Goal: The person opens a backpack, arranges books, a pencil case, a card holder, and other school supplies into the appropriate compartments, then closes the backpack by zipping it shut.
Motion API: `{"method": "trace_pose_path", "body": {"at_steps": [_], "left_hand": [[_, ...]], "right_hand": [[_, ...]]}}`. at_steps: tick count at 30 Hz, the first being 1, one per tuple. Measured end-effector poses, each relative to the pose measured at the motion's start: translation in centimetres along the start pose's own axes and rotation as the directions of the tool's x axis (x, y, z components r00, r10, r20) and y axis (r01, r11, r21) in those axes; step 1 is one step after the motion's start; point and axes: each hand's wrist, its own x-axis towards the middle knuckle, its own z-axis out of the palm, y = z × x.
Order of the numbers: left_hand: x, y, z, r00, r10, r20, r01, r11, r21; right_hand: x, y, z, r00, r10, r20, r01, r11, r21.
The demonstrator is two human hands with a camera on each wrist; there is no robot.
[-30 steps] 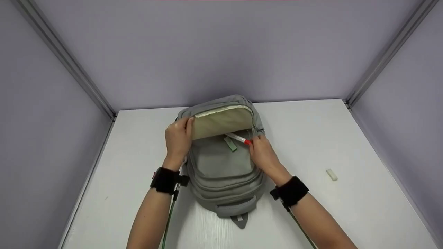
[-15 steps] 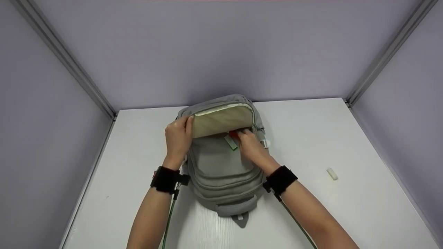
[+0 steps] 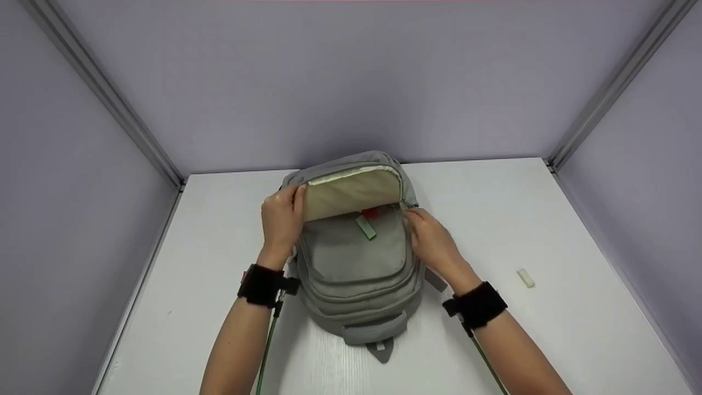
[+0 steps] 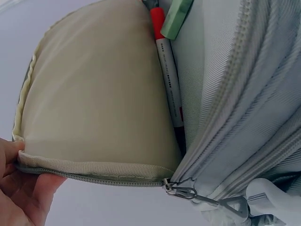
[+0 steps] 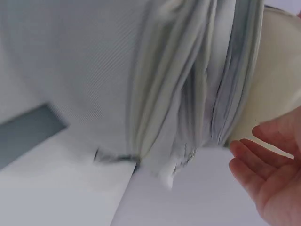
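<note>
A grey backpack (image 3: 356,263) lies on the white table, its front pocket unzipped and the cream-lined flap (image 3: 354,193) folded up. My left hand (image 3: 282,219) pinches the flap's left edge between thumb and fingers. Inside the pocket is a white marker (image 4: 170,80) with a red cap, lying along the fold; the head view shows only its red end. Beside it lies a green block (image 3: 366,227), perhaps an eraser. My right hand (image 3: 436,241) is at the pocket's right edge. In the right wrist view its fingers are slightly bent, apart from the thumb, holding nothing.
A small whitish block (image 3: 525,277) lies on the table (image 3: 548,219) to the right. A grey strap (image 3: 436,280) sticks out at the backpack's right side. Pale walls (image 3: 351,82) enclose the back and both sides.
My right hand carried the red-capped marker left into the pocket, let it go, and moved back right. My left hand has kept holding the flap in place.
</note>
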Motion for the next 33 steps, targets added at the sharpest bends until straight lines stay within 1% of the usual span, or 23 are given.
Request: {"method": "trace_pose_path", "body": {"at_steps": [2, 4, 7, 9, 10, 12, 14, 16, 19, 22, 24, 27, 30, 33], "left_hand": [[0.0, 0.0, 0.0, 1.0, 0.007, -0.002, -0.007, 1.0, 0.002], [0.0, -0.1, 0.0, 1.0, 0.015, -0.002, -0.015, 1.0, 0.003], [0.0, -0.2, 0.0, 1.0, 0.024, -0.004, -0.024, 1.0, 0.001], [0.0, -0.2, 0.1, 1.0, 0.025, -0.002, -0.025, 1.0, -0.003], [0.0, -0.2, 0.1, 1.0, 0.023, 0.001, -0.023, 1.0, -0.005], [0.1, -0.2, 0.1, 1.0, 0.017, 0.007, -0.017, 1.0, -0.008], [0.1, -0.1, 0.1, 1.0, 0.017, 0.011, -0.016, 1.0, -0.006], [0.1, 0.0, 0.1, 1.0, 0.015, 0.01, -0.015, 1.0, -0.006], [0.0, 0.0, 0.1, 1.0, 0.015, 0.009, -0.015, 1.0, -0.006], [0.1, 0.0, 0.0, 1.0, 0.003, 0.013, -0.003, 1.0, -0.009], [0.1, 0.0, -0.1, 1.0, -0.004, 0.016, 0.004, 1.0, -0.007], [0.1, 0.0, -0.1, 1.0, -0.017, 0.023, 0.017, 1.0, -0.007], [0.1, -0.1, 0.0, 0.999, -0.027, 0.039, 0.027, 1.0, -0.005], [0.1, 0.0, -0.1, 0.998, -0.033, 0.05, 0.033, 0.999, -0.004]], "right_hand": [[-1.2, 1.2, -0.9, 0.998, 0.059, -0.034, -0.061, 0.997, -0.041], [-2.5, 2.6, -1.6, 0.991, 0.132, -0.035, -0.135, 0.987, -0.088], [-4.6, 4.9, -2.3, 0.969, 0.248, 0.001, -0.245, 0.959, -0.145], [-5.9, 6.5, -2.7, 0.948, 0.318, 0.033, -0.308, 0.936, -0.173], [-6.5, 7.3, -3.0, 0.933, 0.354, 0.056, -0.339, 0.922, -0.185], [-7.7, 8.8, -3.4, 0.898, 0.426, 0.107, -0.398, 0.893, -0.208], [-9.0, 10.1, -3.9, 0.856, 0.49, 0.163, -0.45, 0.863, -0.229], [-10.2, 11.3, -4.3, 0.809, 0.548, 0.215, -0.497, 0.831, -0.248], [-12.1, 12.5, -4.7, 0.753, 0.608, 0.251, -0.552, 0.791, -0.262], [-13.5, 13.1, -5.0, 0.702, 0.657, 0.276, -0.6, 0.754, -0.268], [-14.2, 13.3, -5.1, 0.68, 0.675, 0.286, -0.617, 0.738, -0.274], [-14.7, 13.5, -5.3, 0.664, 0.691, 0.285, -0.632, 0.722, -0.28], [-14.9, 13.6, -5.5, 0.666, 0.696, 0.266, -0.638, 0.717, -0.279], [-14.9, 13.8, -5.7, 0.674, 0.693, 0.256, -0.638, 0.72, -0.271]]}}
